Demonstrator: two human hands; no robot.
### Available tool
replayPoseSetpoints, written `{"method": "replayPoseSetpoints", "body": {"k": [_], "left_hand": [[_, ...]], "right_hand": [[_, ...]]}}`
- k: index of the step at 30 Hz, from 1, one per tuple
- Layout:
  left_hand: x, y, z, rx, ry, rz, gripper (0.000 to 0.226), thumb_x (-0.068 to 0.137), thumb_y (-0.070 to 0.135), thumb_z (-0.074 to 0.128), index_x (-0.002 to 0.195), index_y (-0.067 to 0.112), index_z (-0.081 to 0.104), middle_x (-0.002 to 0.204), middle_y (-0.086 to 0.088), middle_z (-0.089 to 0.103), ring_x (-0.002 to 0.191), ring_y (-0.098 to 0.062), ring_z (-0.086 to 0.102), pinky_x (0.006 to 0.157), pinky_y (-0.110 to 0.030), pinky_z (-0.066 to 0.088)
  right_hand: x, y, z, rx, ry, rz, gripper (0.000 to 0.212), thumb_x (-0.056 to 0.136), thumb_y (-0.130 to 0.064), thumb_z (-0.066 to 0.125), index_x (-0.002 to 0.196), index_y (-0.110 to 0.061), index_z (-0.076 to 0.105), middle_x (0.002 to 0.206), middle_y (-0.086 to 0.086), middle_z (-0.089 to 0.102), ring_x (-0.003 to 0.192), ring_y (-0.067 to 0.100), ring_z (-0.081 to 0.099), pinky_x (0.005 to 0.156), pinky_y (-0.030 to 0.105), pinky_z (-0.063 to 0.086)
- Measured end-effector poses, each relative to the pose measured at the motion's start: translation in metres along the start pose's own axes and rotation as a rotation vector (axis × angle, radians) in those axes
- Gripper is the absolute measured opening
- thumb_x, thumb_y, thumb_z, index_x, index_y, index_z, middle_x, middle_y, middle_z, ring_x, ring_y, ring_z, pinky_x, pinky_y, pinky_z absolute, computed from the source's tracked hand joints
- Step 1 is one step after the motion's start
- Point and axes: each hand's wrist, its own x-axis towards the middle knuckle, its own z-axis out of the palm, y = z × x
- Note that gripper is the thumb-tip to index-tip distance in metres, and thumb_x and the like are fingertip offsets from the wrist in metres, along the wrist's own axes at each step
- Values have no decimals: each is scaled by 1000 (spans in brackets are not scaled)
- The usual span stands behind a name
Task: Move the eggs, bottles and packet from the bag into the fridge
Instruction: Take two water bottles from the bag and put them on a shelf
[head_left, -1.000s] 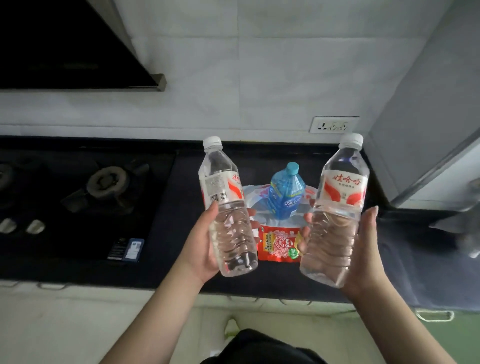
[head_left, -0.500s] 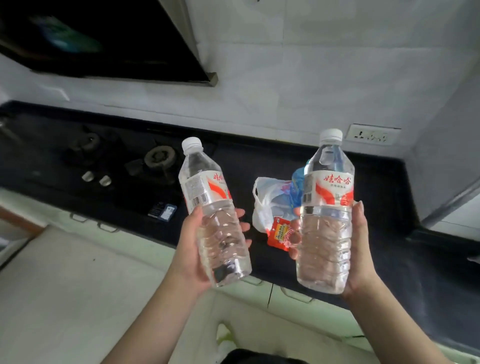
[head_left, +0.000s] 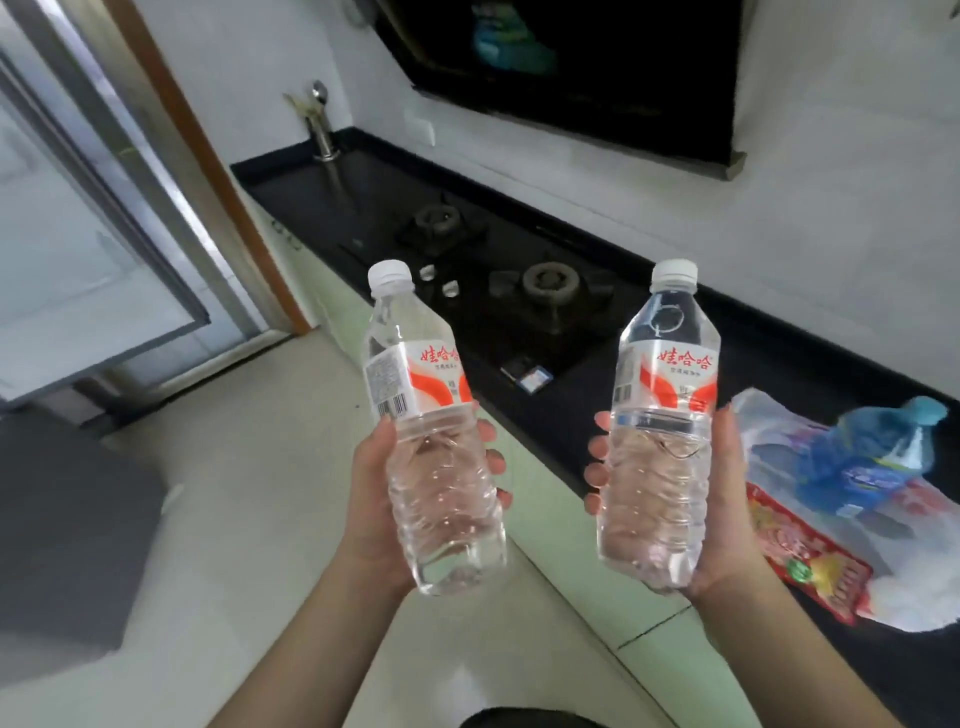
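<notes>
Countertop (head_left: 519, 415), black, carries the plastic bag (head_left: 779, 426) holding a blue bottle (head_left: 872, 452) and red packet (head_left: 810, 561). Off its front edge, left hand (head_left: 374, 499) grips one water bottle (head_left: 431, 441), right hand (head_left: 727, 509) another clear bottle (head_left: 660, 431).

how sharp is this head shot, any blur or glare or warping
Head view: the two clear bottles in the left hand and right hand read fairly sharp; the blue bottle and red packet at the right edge smear; the countertop line slants and bows; the floor looks washed out.
</notes>
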Motion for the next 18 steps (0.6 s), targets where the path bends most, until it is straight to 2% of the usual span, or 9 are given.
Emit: {"method": "replayPoseSetpoints", "body": {"k": [9, 13, 16, 18], "left_hand": [[-124, 97, -87, -56, 165, 269, 59, 59, 49, 81, 100, 9, 73, 92, -10, 70, 76, -25, 69, 68, -40, 58], [-180, 137, -112, -112, 283, 363, 60, 49, 50, 83, 94, 12, 74, 85, -9, 70, 69, -24, 68, 63, -39, 58], [-219, 158, -132, -138, 358, 431, 65, 39, 50, 87, 92, 14, 75, 83, -10, 70, 68, -25, 69, 64, -43, 59], [-241, 167, -141, -133, 381, 461, 63, 40, 51, 85, 91, 15, 76, 84, -10, 71, 69, -26, 70, 68, -46, 59]], "right_hand": [[68, 123, 103, -86, -158, 250, 84, 47, -70, 78, 101, -7, 61, 77, 6, 64, 60, 20, 63, 55, 33, 55], [83, 181, 145, -123, -214, 307, 85, 45, -70, 79, 99, -7, 64, 77, 6, 63, 59, 20, 62, 54, 31, 54], [93, 220, 177, -160, -265, 340, 84, 47, -71, 77, 100, -8, 66, 79, 6, 63, 60, 20, 62, 56, 32, 54], [100, 242, 197, -172, -299, 384, 84, 47, -70, 77, 102, -8, 65, 80, 8, 63, 62, 21, 61, 57, 33, 54]]}}
